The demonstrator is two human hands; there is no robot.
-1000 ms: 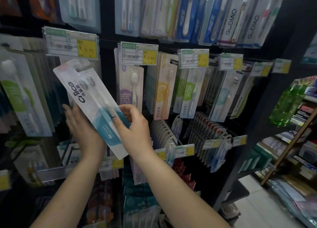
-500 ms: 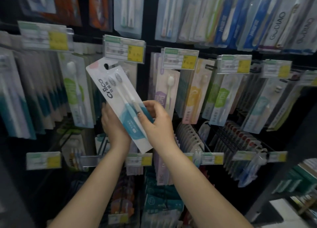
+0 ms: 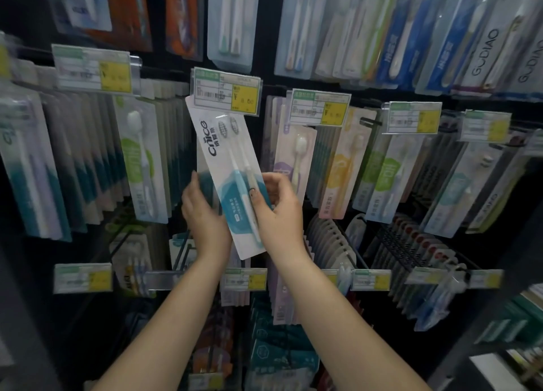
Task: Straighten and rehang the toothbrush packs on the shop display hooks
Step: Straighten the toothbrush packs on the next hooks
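Shop display wall (image 3: 367,143) of hanging packs | toothbrush pack (image 3: 226,179) tilted, top tucked behind price tag (image 3: 225,95) | right hand (image 3: 273,205) fingers pinching pack below tag | left hand (image 3: 202,214) fingers straight, behind pack

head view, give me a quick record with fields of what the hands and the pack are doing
held item: white and teal two-brush toothbrush pack, tilted, top edge tucked behind a price tag
price tag: green and yellow label at the front of the hook
right hand: grips the pack's lower part
left hand: behind the pack, fingers straight
hung on hook: cannot tell
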